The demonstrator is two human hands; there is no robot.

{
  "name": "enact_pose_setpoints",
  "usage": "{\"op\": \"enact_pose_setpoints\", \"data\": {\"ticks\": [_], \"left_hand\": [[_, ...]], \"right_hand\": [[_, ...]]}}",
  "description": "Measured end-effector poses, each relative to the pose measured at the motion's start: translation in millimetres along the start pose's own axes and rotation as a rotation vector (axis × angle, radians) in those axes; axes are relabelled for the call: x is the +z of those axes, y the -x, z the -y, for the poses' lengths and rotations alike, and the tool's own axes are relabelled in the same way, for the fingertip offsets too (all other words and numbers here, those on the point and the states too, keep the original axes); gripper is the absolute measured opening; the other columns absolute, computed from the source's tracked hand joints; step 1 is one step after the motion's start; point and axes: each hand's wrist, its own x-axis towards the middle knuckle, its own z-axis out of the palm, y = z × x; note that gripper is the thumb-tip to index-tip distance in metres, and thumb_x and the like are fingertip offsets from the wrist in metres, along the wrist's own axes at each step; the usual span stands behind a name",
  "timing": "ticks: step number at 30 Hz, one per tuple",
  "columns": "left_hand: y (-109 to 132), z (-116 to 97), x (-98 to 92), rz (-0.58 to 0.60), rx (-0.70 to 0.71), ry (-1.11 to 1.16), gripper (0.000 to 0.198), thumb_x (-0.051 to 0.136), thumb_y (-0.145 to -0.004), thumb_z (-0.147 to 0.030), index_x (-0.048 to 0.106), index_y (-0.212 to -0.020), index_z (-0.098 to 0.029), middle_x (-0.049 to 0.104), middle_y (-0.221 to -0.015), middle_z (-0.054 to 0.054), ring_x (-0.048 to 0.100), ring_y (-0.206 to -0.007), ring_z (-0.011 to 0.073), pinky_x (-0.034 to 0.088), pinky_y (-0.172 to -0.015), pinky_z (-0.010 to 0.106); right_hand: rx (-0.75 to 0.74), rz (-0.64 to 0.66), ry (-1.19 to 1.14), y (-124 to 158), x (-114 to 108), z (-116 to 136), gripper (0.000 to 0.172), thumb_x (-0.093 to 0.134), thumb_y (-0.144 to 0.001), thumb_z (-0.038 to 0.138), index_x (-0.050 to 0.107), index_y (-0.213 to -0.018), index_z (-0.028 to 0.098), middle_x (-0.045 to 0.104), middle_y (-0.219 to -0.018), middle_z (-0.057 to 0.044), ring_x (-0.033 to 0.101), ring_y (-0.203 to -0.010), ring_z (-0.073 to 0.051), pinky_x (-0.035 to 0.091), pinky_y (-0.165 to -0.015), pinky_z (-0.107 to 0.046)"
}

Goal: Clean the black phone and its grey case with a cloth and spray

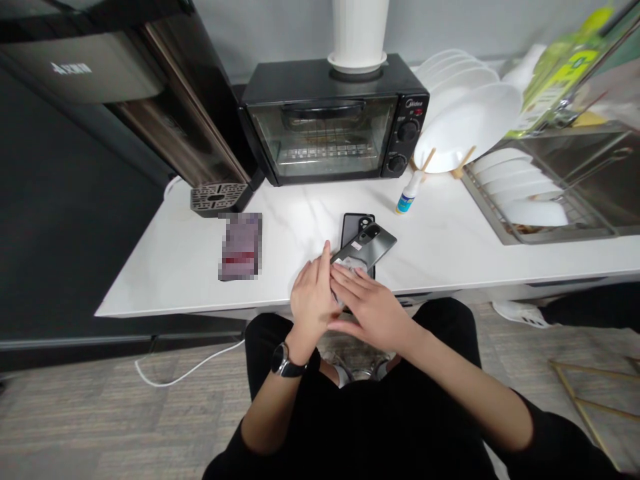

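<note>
A grey smartphone (381, 245) with a dark camera block and a small white label slants across a black phone or phone case (353, 227) at the counter's front edge. My left hand (313, 297), a watch on its wrist, is at the smartphone's lower left end, its fingers partly closed around that end. My right hand (373, 310) presses from above, fingers together, over a crumpled pale wipe (356, 262) on the smartphone's back. Both hands hide the smartphone's lower end. A small white bottle (407, 197) with a blue label stands beyond them to the right.
On the white counter (290, 220), a blurred purple packet (241, 247) lies left, near a dispenser's drip tray (220, 198). Behind stand a black toaster oven (330, 127) and racked white plates (465, 127). A sink (595, 180) with dishes is right. Another person's shoe (520, 312) shows below.
</note>
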Motion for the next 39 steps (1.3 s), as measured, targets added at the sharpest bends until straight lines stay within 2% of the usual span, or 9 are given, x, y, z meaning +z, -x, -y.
{"op": "enact_pose_setpoints", "data": {"ticks": [5, 10, 15, 19, 22, 28, 33, 36, 39], "left_hand": [[-2, -6, -3.5, 0.002, -0.005, 0.022, 0.105, 0.074, -0.09, -0.056, 0.019, -0.17, -0.016, 0.07, -0.137, 0.014, 0.068, -0.119, 0.0329, 0.054, -0.108, 0.046], [-4, -9, -6.2, 0.01, -0.011, 0.006, 0.107, 0.074, -0.09, -0.061, 0.019, -0.17, -0.016, 0.069, -0.14, 0.015, 0.068, -0.119, 0.0333, 0.053, -0.107, 0.046], [-4, -7, -5.1, 0.007, -0.008, 0.013, 0.106, 0.076, -0.089, -0.056, 0.019, -0.17, -0.017, 0.069, -0.139, 0.014, 0.068, -0.12, 0.0333, 0.054, -0.107, 0.047], [-1, -1, -0.7, -0.014, 0.017, 0.029, 0.089, 0.064, -0.097, -0.032, 0.016, -0.171, -0.019, 0.071, -0.133, 0.013, 0.069, -0.117, 0.0286, 0.054, -0.108, 0.043], [1, 2, 0.8, 0.001, 0.012, 0.012, 0.089, 0.06, -0.097, -0.025, 0.011, -0.172, -0.021, 0.071, -0.132, 0.012, 0.069, -0.116, 0.0282, 0.055, -0.106, 0.043], [-4, -7, -3.0, -0.012, -0.004, 0.011, 0.104, 0.074, -0.091, -0.055, 0.019, -0.17, -0.017, 0.07, -0.135, 0.015, 0.069, -0.119, 0.0331, 0.054, -0.108, 0.045], [-6, -11, -4.5, -0.026, -0.021, -0.011, 0.101, 0.072, -0.092, -0.061, 0.024, -0.168, -0.016, 0.071, -0.135, 0.014, 0.07, -0.118, 0.033, 0.053, -0.108, 0.044], [-5, -10, -3.7, -0.019, -0.028, -0.015, 0.101, 0.073, -0.091, -0.057, 0.024, -0.169, -0.017, 0.07, -0.135, 0.014, 0.069, -0.118, 0.0333, 0.054, -0.106, 0.043], [-3, -6, -1.7, -0.023, -0.019, -0.012, 0.088, 0.066, -0.096, -0.039, 0.022, -0.169, -0.017, 0.072, -0.131, 0.013, 0.07, -0.115, 0.0299, 0.054, -0.108, 0.042]], "right_hand": [[0.129, -0.044, 0.116, 22, -22, -53, 0.074, 0.047, -0.106, 0.063, 0.033, -0.168, 0.025, 0.037, -0.173, -0.011, 0.034, -0.162, -0.032, 0.034, -0.129, -0.064], [0.403, -0.162, 0.223, 3, -23, -103, 0.079, 0.044, -0.105, 0.069, 0.038, -0.166, 0.019, 0.028, -0.175, -0.018, 0.026, -0.163, -0.04, 0.028, -0.128, -0.068], [0.396, -0.236, 0.204, -26, -3, -72, 0.087, 0.04, -0.103, 0.073, 0.043, -0.162, 0.008, 0.031, -0.172, -0.026, 0.03, -0.162, -0.041, 0.026, -0.129, -0.067], [0.158, -0.109, 0.109, -27, 8, -18, 0.081, 0.043, -0.106, 0.065, 0.043, -0.161, 0.006, 0.04, -0.169, -0.024, 0.036, -0.16, -0.034, 0.027, -0.132, -0.06], [0.048, -0.041, 0.057, -10, 6, 1, 0.079, 0.047, -0.106, 0.061, 0.04, -0.163, 0.007, 0.042, -0.169, -0.021, 0.038, -0.16, -0.032, 0.034, -0.131, -0.056], [0.177, -0.098, 0.163, 19, -17, -47, 0.071, 0.04, -0.109, 0.061, 0.041, -0.164, 0.017, 0.039, -0.171, -0.013, 0.038, -0.159, -0.032, 0.036, -0.128, -0.061], [0.308, -0.178, 0.199, -11, -21, -88, 0.07, 0.038, -0.11, 0.059, 0.046, -0.161, 0.013, 0.042, -0.169, -0.017, 0.039, -0.159, -0.036, 0.03, -0.129, -0.063], [0.318, -0.198, 0.177, -32, -11, -75, 0.076, 0.038, -0.108, 0.062, 0.044, -0.161, 0.008, 0.041, -0.169, -0.021, 0.038, -0.159, -0.038, 0.029, -0.13, -0.064], [0.17, -0.158, 0.101, -37, 1, -39, 0.079, 0.038, -0.109, 0.061, 0.04, -0.16, 0.001, 0.048, -0.164, -0.026, 0.041, -0.157, -0.034, 0.028, -0.132, -0.058]]}}
